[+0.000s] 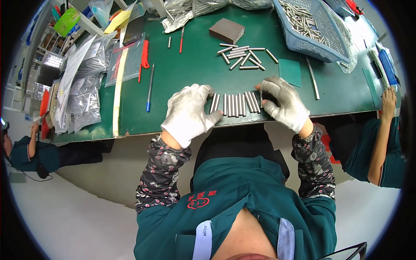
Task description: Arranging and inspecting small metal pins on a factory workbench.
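A row of short, shiny metal pins (235, 105) lies side by side near the front edge of the green tabletop, with small gaps between groups. At its left end is my left hand (189, 112), in a whitish glove with bare fingertips. Its thumb and forefinger are spread apart beside the end pins. My right hand (286, 103), gloved alike, curls at the other end. Its thumb and forefinger close about the last pin (261, 99), which is partly hidden. Beyond the row lies a loose scatter of similar pins (248, 57).
A blue basket (339, 55) of pins stands back right, beside a brown block (226, 30). To the left lie a pen (150, 89), a red cutter (145, 53) and bagged pins (86, 97). A green square (289, 73) lies right; another person's arm (381, 138) rests beyond.
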Tool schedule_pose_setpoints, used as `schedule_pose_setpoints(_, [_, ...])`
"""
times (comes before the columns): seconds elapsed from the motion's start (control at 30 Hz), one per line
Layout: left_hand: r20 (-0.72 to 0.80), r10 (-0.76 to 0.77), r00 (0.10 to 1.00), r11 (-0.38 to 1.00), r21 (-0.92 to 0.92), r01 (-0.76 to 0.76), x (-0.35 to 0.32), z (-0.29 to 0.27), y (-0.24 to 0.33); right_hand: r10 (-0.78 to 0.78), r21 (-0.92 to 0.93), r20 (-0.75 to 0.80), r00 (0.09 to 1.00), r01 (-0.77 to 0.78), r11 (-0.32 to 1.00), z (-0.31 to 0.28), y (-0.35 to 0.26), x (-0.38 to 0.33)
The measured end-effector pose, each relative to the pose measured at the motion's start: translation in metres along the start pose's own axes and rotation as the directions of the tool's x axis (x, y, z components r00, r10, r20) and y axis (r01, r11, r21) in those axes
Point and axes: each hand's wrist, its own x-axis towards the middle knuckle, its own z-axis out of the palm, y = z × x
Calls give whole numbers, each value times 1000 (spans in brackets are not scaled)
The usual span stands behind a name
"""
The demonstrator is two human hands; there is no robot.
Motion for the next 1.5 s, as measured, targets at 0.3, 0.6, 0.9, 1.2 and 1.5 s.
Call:
schedule_pose_setpoints(0.3, [-5, 91, 996, 989, 114, -90, 0, -4, -14, 194, -182, -58, 979, -202, 962, -2, 3, -9])
schedule_pose_setpoints(0.6, [12, 238, 971, 944, -237, -228, 10, 7, -11, 153, -171, 174, 973, -124, 978, -7, -8, 0])
schedule_pose_setpoints(0.9, [163, 190, 968, 975, -145, -167, 5, -1, -4, 245, -247, 303, 921, -173, 953, 20, -34, 19])
schedule_pose_setpoints(1.2, [129, 224, 966, 968, -143, -206, -12, -15, -32, 297, -236, 375, 878, -219, 947, 34, -59, 35])
schedule_pose_setpoints(1.5, [-3, 216, 976, 948, -237, -211, -16, -22, -42, -115, -262, -218, 969, 56, 963, -144, -25, 10])
